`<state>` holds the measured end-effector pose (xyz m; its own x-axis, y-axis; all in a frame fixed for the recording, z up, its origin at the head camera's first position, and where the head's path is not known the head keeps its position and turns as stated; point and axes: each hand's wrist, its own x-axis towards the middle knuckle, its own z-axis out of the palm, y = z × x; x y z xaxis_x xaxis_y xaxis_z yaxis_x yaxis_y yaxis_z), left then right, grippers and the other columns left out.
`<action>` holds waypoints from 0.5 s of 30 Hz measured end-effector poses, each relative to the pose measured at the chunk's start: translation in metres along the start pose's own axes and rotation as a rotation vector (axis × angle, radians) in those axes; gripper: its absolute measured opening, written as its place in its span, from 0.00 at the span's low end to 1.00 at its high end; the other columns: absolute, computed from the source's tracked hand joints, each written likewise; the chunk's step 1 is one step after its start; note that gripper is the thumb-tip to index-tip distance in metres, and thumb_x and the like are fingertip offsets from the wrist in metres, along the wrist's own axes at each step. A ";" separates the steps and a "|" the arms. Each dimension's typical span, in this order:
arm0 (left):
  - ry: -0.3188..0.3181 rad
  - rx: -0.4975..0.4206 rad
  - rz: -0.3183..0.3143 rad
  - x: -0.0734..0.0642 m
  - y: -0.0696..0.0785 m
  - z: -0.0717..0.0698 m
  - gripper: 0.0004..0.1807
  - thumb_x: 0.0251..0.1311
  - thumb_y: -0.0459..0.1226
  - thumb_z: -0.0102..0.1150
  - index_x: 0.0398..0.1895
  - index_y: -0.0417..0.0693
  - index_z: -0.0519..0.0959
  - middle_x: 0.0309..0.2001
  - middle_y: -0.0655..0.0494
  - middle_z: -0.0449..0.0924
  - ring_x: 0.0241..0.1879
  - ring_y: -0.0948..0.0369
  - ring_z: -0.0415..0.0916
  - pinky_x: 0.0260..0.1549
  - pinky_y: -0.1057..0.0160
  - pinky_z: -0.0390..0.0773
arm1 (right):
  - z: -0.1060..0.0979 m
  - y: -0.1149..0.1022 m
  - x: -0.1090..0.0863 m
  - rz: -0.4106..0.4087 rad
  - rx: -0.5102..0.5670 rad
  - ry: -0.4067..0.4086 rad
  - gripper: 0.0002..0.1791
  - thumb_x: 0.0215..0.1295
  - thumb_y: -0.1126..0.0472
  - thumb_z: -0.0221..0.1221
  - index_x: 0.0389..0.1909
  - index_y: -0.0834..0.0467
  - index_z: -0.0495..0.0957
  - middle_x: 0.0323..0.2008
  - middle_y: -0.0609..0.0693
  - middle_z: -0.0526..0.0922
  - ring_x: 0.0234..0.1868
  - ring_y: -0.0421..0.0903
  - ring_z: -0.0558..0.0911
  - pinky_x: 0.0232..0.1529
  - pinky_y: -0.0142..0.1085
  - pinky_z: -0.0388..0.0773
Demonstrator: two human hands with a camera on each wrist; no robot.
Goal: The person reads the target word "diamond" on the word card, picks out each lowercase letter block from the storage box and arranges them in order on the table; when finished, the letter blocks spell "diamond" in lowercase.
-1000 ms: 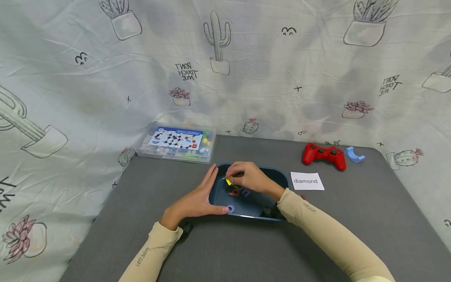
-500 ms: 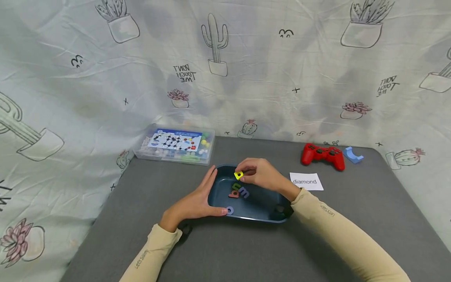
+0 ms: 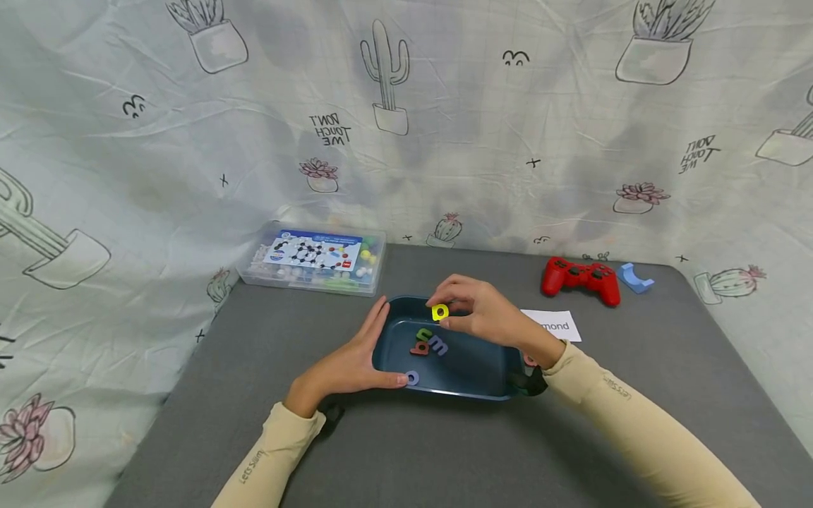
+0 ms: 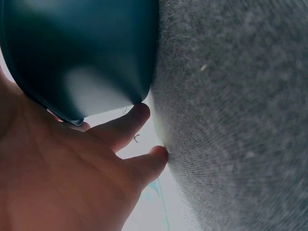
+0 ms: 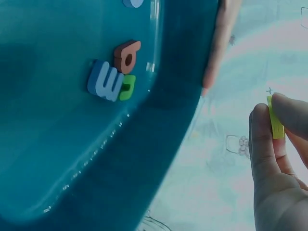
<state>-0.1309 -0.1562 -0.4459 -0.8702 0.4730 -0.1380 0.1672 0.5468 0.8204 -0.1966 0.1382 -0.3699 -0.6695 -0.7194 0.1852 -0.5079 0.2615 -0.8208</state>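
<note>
A dark blue tray sits on the table. My left hand rests along its left side, fingers spread and nearly straight, with the thumb at the near left corner. My right hand pinches a yellow letter with a round hole, held above the tray's far part; the right wrist view shows this yellow letter edge-on between thumb and fingers. Inside the tray lie a blue letter m, a reddish-brown letter and a green letter, close together. A pale blue ring-shaped letter lies near my left thumb.
A white card, partly covered by my right hand, shows "mond". Behind it are a red game controller and a light blue curved piece. A clear plastic box stands back left. Something reddish shows by my right wrist.
My right hand has lifted the yellow letter from among the other letters and moved it right and slightly back. My left hand stays at the tray's left side.
</note>
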 end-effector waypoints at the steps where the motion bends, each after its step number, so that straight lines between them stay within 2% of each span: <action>1: 0.000 0.000 -0.004 0.000 0.000 0.000 0.74 0.56 0.66 0.74 0.89 0.62 0.29 0.86 0.64 0.19 0.84 0.45 0.40 0.73 0.31 0.57 | -0.001 -0.002 -0.001 -0.002 -0.011 0.002 0.19 0.66 0.74 0.71 0.57 0.59 0.87 0.53 0.49 0.81 0.55 0.48 0.82 0.63 0.52 0.79; 5: 0.001 0.003 -0.012 0.001 0.001 0.000 0.74 0.56 0.66 0.74 0.89 0.62 0.29 0.86 0.64 0.19 0.84 0.44 0.40 0.73 0.31 0.56 | -0.007 -0.007 -0.006 0.000 -0.020 0.001 0.20 0.67 0.74 0.70 0.59 0.61 0.87 0.52 0.50 0.79 0.55 0.50 0.79 0.64 0.54 0.78; 9: 0.005 0.002 -0.008 0.000 0.001 0.000 0.74 0.55 0.66 0.75 0.89 0.61 0.29 0.86 0.64 0.20 0.84 0.45 0.40 0.73 0.31 0.57 | -0.012 -0.009 -0.011 0.024 -0.012 0.011 0.18 0.67 0.74 0.70 0.56 0.60 0.88 0.51 0.50 0.78 0.55 0.51 0.78 0.63 0.53 0.78; 15: 0.003 0.009 -0.006 0.000 0.002 0.000 0.75 0.54 0.67 0.74 0.89 0.61 0.29 0.86 0.63 0.20 0.84 0.44 0.40 0.73 0.32 0.58 | -0.015 -0.005 -0.019 0.051 0.005 0.043 0.14 0.67 0.73 0.71 0.51 0.59 0.86 0.52 0.50 0.80 0.55 0.49 0.82 0.62 0.52 0.80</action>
<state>-0.1304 -0.1553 -0.4436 -0.8726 0.4675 -0.1416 0.1659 0.5563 0.8142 -0.1899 0.1603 -0.3610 -0.7169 -0.6771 0.1662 -0.4700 0.2932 -0.8326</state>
